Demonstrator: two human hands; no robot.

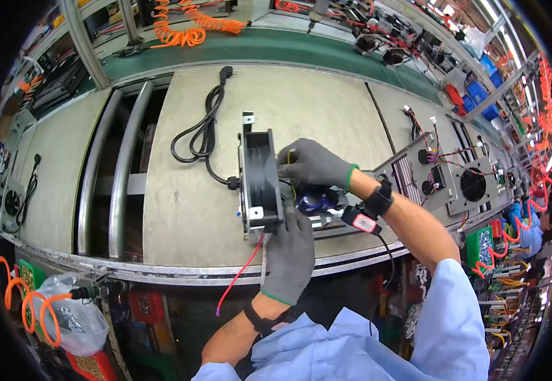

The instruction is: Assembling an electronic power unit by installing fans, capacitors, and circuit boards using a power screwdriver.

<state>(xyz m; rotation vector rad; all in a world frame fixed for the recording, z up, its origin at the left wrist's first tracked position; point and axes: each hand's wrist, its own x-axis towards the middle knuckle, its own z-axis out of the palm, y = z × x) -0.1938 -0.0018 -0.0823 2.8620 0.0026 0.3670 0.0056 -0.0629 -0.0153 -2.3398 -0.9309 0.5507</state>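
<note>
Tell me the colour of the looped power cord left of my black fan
The power cord is black; head view.

Grey gloves (317, 164) with green cuffs (352, 176), black unit (260, 181)
From my spot: red wire (240, 274), plain light-blue shirt (339, 352), loud orange hoses (184, 35)

left hand (288, 257) at the near end of the upright black fan (262, 174) — right hand (317, 165) up by its side | power cord (210, 130) kinda looped on the worktop (314, 95) | red wire (236, 277) dangling past the edge
</note>
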